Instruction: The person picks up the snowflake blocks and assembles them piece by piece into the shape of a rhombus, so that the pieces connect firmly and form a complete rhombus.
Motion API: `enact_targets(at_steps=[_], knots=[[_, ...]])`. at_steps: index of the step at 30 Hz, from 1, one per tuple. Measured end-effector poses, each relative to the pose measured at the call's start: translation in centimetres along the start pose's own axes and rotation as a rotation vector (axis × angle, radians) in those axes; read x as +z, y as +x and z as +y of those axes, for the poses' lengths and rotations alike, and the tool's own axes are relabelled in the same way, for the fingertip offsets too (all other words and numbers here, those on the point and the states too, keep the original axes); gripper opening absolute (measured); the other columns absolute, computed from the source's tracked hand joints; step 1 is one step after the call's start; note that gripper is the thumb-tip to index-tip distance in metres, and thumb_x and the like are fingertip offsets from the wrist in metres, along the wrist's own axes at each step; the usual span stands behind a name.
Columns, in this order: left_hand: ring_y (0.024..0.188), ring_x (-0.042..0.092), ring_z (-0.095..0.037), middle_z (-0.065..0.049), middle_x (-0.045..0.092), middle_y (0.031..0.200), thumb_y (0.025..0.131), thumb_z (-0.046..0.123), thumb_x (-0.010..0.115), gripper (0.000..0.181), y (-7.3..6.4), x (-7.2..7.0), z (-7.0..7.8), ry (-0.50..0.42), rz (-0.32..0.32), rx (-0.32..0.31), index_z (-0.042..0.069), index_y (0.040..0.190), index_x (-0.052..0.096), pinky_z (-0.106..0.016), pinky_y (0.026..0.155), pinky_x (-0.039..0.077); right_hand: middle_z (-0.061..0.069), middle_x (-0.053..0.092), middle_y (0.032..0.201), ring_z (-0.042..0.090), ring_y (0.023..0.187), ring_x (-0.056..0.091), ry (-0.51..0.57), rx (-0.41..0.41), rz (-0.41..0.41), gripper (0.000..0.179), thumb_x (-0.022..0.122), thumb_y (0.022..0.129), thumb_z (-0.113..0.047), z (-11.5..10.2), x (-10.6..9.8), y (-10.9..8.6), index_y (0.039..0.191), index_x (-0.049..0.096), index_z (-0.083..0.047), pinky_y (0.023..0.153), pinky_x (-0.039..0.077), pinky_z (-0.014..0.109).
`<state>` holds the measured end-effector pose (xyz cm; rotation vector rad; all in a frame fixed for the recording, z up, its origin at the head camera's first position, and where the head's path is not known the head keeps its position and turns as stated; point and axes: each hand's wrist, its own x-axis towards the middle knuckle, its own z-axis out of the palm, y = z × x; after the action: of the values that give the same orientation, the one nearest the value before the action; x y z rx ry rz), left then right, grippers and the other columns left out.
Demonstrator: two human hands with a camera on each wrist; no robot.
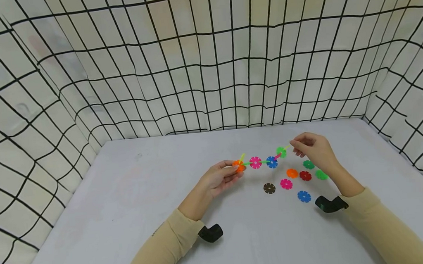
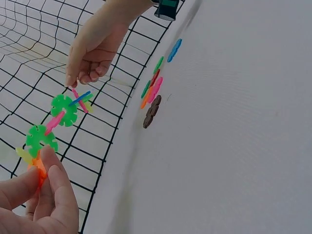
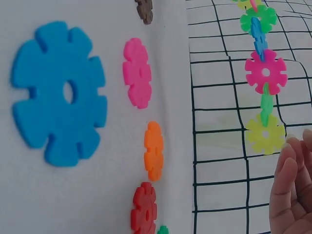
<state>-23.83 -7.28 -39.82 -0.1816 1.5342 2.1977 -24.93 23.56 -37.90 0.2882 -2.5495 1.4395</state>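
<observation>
Slotted plastic discs, joined edge to edge, form a chain held up above the table between the two hands. My left hand (image 1: 220, 178) pinches the orange disc (image 1: 239, 166) at the chain's left end; a yellow disc (image 2: 23, 155) sticks out beside it. Along the middle run green discs (image 2: 64, 110), a pink disc (image 1: 255, 162) and a blue disc (image 1: 272, 162). At the other end, a yellow disc (image 3: 264, 134) is slotted into a green one (image 3: 266, 105). My right hand (image 1: 313, 146) pinches that yellow disc's edge with its fingertips.
Loose discs lie on the white table (image 1: 129, 221) below the right hand: brown (image 1: 269, 188), pink (image 1: 286, 184), orange (image 1: 292, 173), red (image 1: 305, 176), blue (image 1: 304, 197) and two green (image 1: 321, 174). Black-lined netting (image 1: 213, 65) surrounds the table's back and sides.
</observation>
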Motion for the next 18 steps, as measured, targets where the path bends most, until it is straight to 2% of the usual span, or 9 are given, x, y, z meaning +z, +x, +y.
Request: enact_targets(at_steps=[4,6,9,11,13,18], knots=[[0.075,0.071,-0.012,-0.007,0.074,0.092,0.103,-0.001,0.058,0.015,0.1,0.0,0.0,-0.011,0.011,0.013,0.003,0.115,0.064,-0.019,0.068,0.056,0.013,0.067,0.086,0.032,0.080,0.066,0.047,0.109,-0.063,0.040,0.062,0.105,-0.029,0.0,-0.3,0.0,0.112,0.062,0.010,0.069,0.056,0.020],[0.075,0.071,-0.012,-0.007,0.074,0.094,0.103,0.000,0.058,0.015,0.2,-0.1,0.1,-0.019,0.016,0.013,0.004,0.116,0.063,-0.019,0.068,0.056,0.010,0.067,0.086,0.030,0.081,0.066,0.069,0.166,-0.133,0.044,0.061,0.105,-0.033,0.0,-0.3,0.2,0.115,0.060,0.010,0.071,0.056,0.022],[0.075,0.071,-0.012,-0.007,0.074,0.094,0.103,0.000,0.058,0.014,0.3,-0.1,0.2,-0.024,0.014,0.012,0.004,0.116,0.063,-0.019,0.068,0.056,0.013,0.067,0.092,0.027,0.084,0.065,0.074,0.223,-0.276,0.046,0.060,0.105,-0.034,0.1,0.0,0.5,0.118,0.059,0.010,0.074,0.057,0.025],[0.075,0.071,-0.011,-0.006,0.074,0.094,0.103,0.000,0.058,0.014,0.2,-0.1,0.2,-0.030,0.007,0.006,0.005,0.115,0.062,-0.019,0.068,0.056,0.015,0.068,0.096,0.026,0.086,0.066,0.064,0.236,-0.356,0.045,0.059,0.106,-0.034,0.2,0.5,0.6,0.119,0.060,0.009,0.076,0.058,0.027],[0.074,0.071,-0.010,-0.006,0.074,0.093,0.103,0.000,0.057,0.013,0.1,-0.1,0.3,-0.035,0.001,0.000,0.007,0.113,0.062,-0.019,0.067,0.055,0.016,0.069,0.099,0.026,0.087,0.066,0.055,0.235,-0.403,0.044,0.058,0.106,-0.034,0.3,0.9,0.6,0.119,0.062,0.008,0.077,0.057,0.029],[0.076,0.070,-0.011,-0.006,0.074,0.096,0.104,0.000,0.056,0.015,-0.1,0.1,0.2,-0.047,0.009,-0.013,0.004,0.118,0.059,-0.019,0.068,0.056,0.013,0.070,0.099,0.027,0.091,0.064,0.007,0.206,-0.448,0.039,0.062,0.104,-0.035,0.2,1.6,0.5,0.116,0.067,0.002,0.078,0.055,0.034]])
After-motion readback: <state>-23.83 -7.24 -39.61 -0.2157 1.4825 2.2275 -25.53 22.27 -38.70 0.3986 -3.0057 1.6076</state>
